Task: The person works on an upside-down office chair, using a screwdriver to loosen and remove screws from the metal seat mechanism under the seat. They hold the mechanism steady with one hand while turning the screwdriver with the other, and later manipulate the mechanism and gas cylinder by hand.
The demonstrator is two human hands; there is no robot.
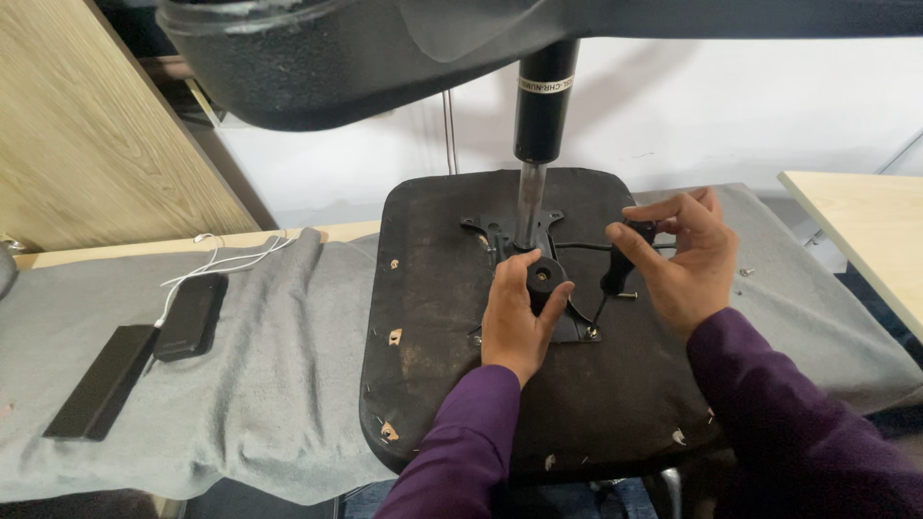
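Note:
An upturned black chair seat (433, 317) lies on a grey cloth, its underside facing me. A metal mechanism plate (500, 235) is fixed at its middle, and a gas-lift column (543, 106) rises from it to the chair base overhead. My left hand (514, 322) grips a round black knob (544, 277) on the plate's near side. My right hand (683, 264) holds the black handle of a lever (620, 274) that juts out to the right of the plate. A small screw (627, 295) lies just under that handle.
A grey cloth (260, 375) covers the bench. On its left lie a black power bank (190, 317) with a white cable (226, 259) and a flat black bar (96, 384). A wooden panel (87, 125) leans at the left; a light tabletop (875, 231) sits at the right.

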